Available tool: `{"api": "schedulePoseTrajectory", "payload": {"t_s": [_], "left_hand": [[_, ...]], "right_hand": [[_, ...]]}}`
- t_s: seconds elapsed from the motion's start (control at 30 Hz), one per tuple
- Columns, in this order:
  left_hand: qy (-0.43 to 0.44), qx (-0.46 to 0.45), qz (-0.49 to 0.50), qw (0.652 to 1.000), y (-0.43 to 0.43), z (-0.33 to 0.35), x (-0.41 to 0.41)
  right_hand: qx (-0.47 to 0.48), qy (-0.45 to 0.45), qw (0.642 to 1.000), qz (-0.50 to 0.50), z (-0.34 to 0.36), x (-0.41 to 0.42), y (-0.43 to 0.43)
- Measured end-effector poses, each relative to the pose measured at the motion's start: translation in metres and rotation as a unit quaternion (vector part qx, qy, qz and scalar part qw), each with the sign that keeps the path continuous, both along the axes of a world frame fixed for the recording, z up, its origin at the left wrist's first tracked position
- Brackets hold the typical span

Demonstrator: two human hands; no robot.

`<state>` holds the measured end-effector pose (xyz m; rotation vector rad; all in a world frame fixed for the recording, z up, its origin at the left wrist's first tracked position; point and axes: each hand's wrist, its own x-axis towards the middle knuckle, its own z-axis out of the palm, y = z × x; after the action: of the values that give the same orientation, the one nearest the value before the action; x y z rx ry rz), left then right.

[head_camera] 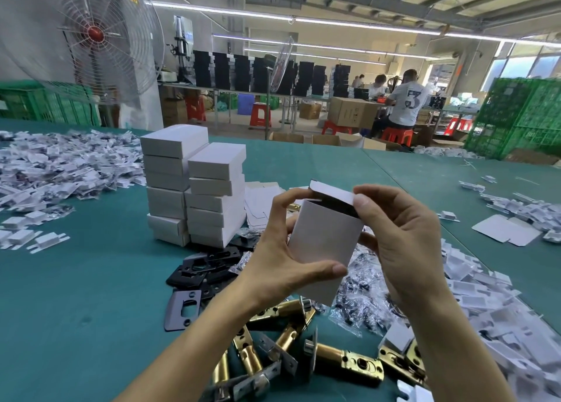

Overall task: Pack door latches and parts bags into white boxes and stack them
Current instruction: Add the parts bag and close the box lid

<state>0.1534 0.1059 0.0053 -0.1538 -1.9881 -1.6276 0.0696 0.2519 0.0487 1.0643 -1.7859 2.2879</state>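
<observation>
While the left hand (282, 250) grips a white box (324, 240) upright at the middle of the frame, thumb across its lower front and fingers curled round its left edge, the right hand (403, 237) pinches the box's open top flap (332, 193) between thumb and forefinger. The box is held above the green desk (76, 280), its mouth dark inside. Below it, at bottom centre, lie brass latches (343, 362), with clear bags (361, 292) of dark parts just above them. Black plates (206, 268) lie left of centre, at the foot of a stack (194, 186) of closed white boxes in two columns. White card pieces (60, 165) are heaped at the upper left. A fan (82, 37) fills the upper left corner.
</observation>
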Motion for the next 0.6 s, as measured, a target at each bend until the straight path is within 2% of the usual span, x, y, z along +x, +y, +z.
{"api": "schedulePoseTrajectory", "payload": {"t_s": [0.23, 0.33, 0.4, 0.5, 0.6], "left_hand": [[0.029, -0.027, 0.009, 0.999, 0.0, -0.005, -0.003], [0.018, -0.027, 0.058, 0.998, -0.001, -0.007, -0.005], [0.017, -0.031, 0.111, 0.993, -0.002, -0.007, -0.006], [-0.012, -0.098, 0.21, 0.973, -0.002, -0.007, -0.007], [-0.082, -0.226, 0.258, 0.936, 0.008, -0.01, -0.007]], "right_hand": [[0.019, 0.0, 1.0, -0.005, 0.002, 0.003, -0.002], [0.089, 0.002, 0.996, 0.021, 0.0, 0.005, -0.004], [0.112, -0.007, 0.994, 0.004, -0.004, 0.003, -0.006], [0.116, -0.049, 0.991, -0.045, -0.01, 0.0, -0.011], [0.14, -0.059, 0.985, -0.087, -0.013, 0.002, -0.016]]}}
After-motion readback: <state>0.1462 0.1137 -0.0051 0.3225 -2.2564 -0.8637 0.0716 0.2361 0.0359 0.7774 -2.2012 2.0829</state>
